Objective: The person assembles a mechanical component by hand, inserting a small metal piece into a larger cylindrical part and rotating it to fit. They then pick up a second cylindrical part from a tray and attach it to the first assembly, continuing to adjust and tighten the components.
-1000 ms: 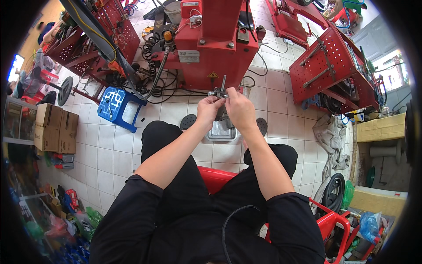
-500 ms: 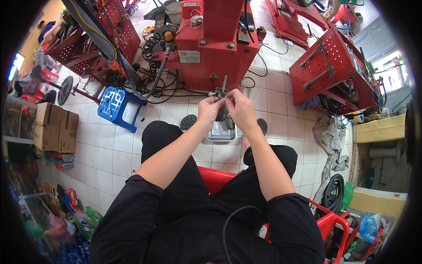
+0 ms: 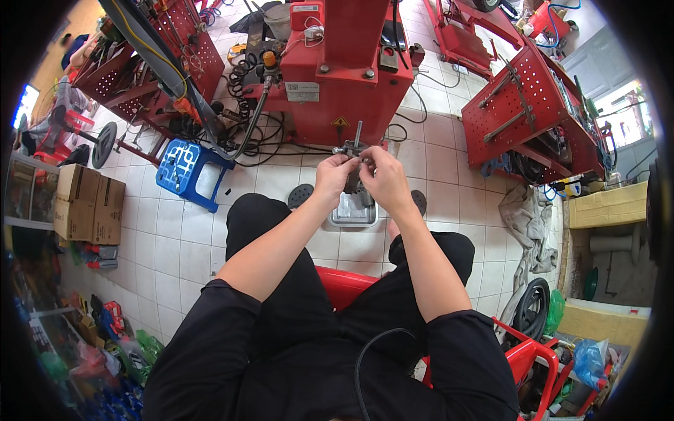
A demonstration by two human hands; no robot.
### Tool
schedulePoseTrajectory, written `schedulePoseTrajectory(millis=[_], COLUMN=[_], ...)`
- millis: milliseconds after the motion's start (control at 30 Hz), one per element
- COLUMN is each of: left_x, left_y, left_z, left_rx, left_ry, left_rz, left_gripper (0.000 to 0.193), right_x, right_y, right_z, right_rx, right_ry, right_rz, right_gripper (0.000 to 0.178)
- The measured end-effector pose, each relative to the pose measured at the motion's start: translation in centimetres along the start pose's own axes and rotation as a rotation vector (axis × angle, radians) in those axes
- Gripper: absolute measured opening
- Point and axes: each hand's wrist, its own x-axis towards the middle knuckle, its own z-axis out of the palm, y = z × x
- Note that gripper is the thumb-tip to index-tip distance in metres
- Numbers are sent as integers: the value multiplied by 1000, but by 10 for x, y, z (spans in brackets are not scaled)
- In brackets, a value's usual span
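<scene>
In front of my knees both hands meet at a small grey metal assembly (image 3: 356,184), with a thin metal rod (image 3: 359,132) standing up behind it. My left hand (image 3: 331,180) has its thumb and fingertips pinched together at the assembly's near upper side; what lies between them is too small to make out. Close beside it, my right hand (image 3: 387,184) is closed, fingers curled in, with a small shiny bit showing at the fingers. The hands hide much of the assembly. Beneath them a shallow silver tray (image 3: 353,219) rests on the tiled floor.
Ahead stands a red machine base (image 3: 337,116) with hoses and cables around it. A blue plastic stool (image 3: 184,172) is to the left, near cardboard boxes (image 3: 88,203). On the right are a red perforated tool cart (image 3: 502,112), a grey cloth (image 3: 526,231) and a black tyre (image 3: 533,309).
My right hand has turned slightly and its fingers are more curled, covering more of the grey metal assembly. My left hand stays nearly in place.
</scene>
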Motion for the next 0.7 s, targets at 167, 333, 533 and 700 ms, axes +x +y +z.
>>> schedulePoseTrajectory(millis=[167, 333, 533, 700], left_x=[-3, 1, 0, -2], left_y=[4, 0, 2, 6], left_z=[5, 1, 2, 4], left_rx=[-4, -5, 34, 44], left_ry=[0, 1, -13, 11], left_rz=[24, 67, 66, 65], left_gripper=[8, 8, 11, 12], right_x=[-3, -1, -2, -3], right_y=[-2, -9, -1, -3], right_z=[1, -3, 0, -1], right_rx=[-114, -439, -425, -397], right_ry=[80, 73, 75, 46], right_rz=[0, -58, -122, -163], right_gripper=[13, 18, 17, 14])
